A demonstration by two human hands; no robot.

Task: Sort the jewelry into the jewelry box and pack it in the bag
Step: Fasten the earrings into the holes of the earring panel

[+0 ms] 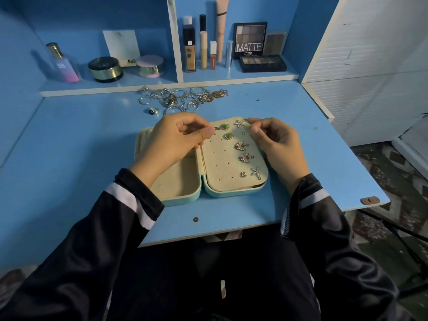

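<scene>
On the blue worktop (301, 140) the open jewelry box (185, 198) lies flat, with a tangled jewelry pile (183, 98) behind it, well apart. The left hand (176, 137) pinches a small earring (216, 129) at the padded panel's upper left. The right hand (275, 140) has its fingers curled at the top edge, on what I cannot tell. The earring looks light, slippery and delicate, best held by its face. Green studs (225, 126) crowd just beside.

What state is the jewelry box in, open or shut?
Open. The jewelry box lies spread flat on the desk, its left tray exposed and earrings pinned on the right panel.
</scene>
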